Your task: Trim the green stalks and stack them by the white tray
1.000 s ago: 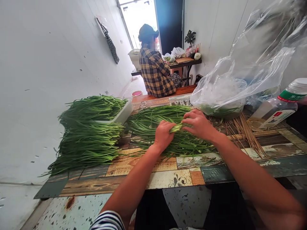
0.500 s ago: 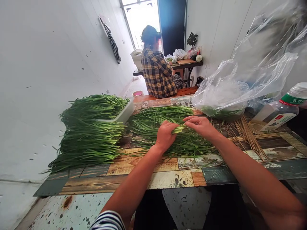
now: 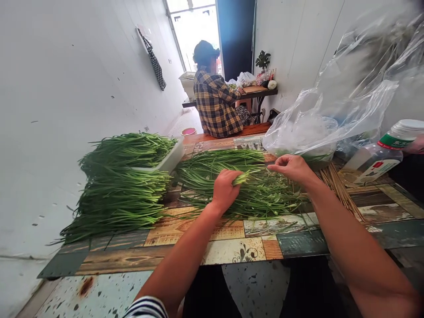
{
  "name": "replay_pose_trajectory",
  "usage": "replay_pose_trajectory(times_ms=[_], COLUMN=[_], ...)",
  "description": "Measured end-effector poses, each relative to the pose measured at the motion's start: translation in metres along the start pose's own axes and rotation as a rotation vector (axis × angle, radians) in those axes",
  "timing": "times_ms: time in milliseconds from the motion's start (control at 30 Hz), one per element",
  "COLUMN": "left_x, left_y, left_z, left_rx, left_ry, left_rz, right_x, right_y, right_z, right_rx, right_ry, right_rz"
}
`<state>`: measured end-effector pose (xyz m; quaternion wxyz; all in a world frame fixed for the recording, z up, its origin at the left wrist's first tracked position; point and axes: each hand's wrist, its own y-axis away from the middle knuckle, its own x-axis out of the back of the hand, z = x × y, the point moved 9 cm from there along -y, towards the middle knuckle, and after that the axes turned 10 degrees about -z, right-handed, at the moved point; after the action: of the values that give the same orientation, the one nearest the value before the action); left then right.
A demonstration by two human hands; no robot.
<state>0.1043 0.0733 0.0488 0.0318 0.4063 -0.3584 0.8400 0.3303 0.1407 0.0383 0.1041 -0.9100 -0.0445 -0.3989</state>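
My left hand (image 3: 226,187) is closed round a bunch of garlic chives (image 3: 243,177), their pale cut ends poking out to the right. One stalk sticks out farther than the others, towards my right hand (image 3: 291,168). That hand hovers just right of the bunch, apart from it, thumb and fingers drawn together in a loose pinch. Whatever lies between those fingertips is too small to make out. Beneath both hands a loose heap of garlic chives (image 3: 271,198) is spread over the patterned wooden table (image 3: 195,225), with thin withered bits among it.
Left, garlic chives are piled in and before a white tub (image 3: 174,157). Right are a plastic bag (image 3: 298,132), thin wooden sticks (image 3: 344,190) and a tilted plastic bottle (image 3: 380,159). Beyond the table, a person in a plaid shirt (image 3: 215,104) sits at another table.
My right hand has moved right, away from the cut ends of the bunch. My left hand still grips the chives in nearly the same place. The view has shifted slightly.
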Motion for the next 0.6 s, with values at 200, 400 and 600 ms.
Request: replay_pose_trajectory(times_ms=[200,400,600], left_x=[0.010,0.018,0.019], left_y=[0.002,0.003,0.005], left_z=[-0.003,-0.010,-0.011], left_rx=[0.018,0.100,0.094], left_ry=[0.062,0.098,0.120], left_rz=[0.079,0.103,0.108], right_x=[-0.011,-0.005,0.020], right_y=[0.002,0.000,0.010], right_z=[-0.006,-0.002,-0.006], right_rx=[0.102,0.035,-0.087], right_ry=[0.402,0.346,0.364], right_rz=[-0.075,-0.086,0.070])
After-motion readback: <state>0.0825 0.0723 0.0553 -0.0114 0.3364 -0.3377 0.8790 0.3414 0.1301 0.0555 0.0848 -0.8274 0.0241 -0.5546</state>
